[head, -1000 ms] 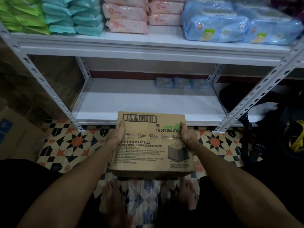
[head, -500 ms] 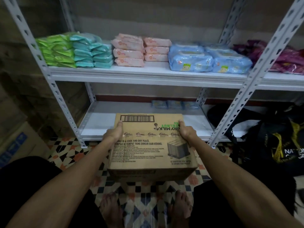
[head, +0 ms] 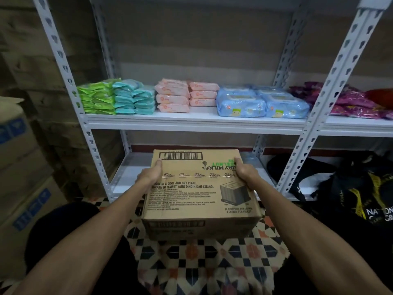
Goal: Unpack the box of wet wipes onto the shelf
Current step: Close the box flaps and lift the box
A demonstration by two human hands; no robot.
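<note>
I hold a closed brown cardboard box with a barcode and printed text in front of me, above the tiled floor. My left hand grips its left side and my right hand grips its right side, thumbs on top. Behind it stands a white metal shelf. The middle board carries stacks of wet wipes: green packs, teal packs, pink packs and blue packs. The lower board is mostly hidden by the box.
Stacked cardboard cartons stand at the left. Dark bags lie at the lower right, partly on the lower board. Purple packets fill the neighbouring shelf bay at right. The patterned tile floor lies below, between my legs.
The view has risen and pulled back from the shelf. The box stays in both hands and now sits higher, level with the lower board; my feet have dropped out of view.
</note>
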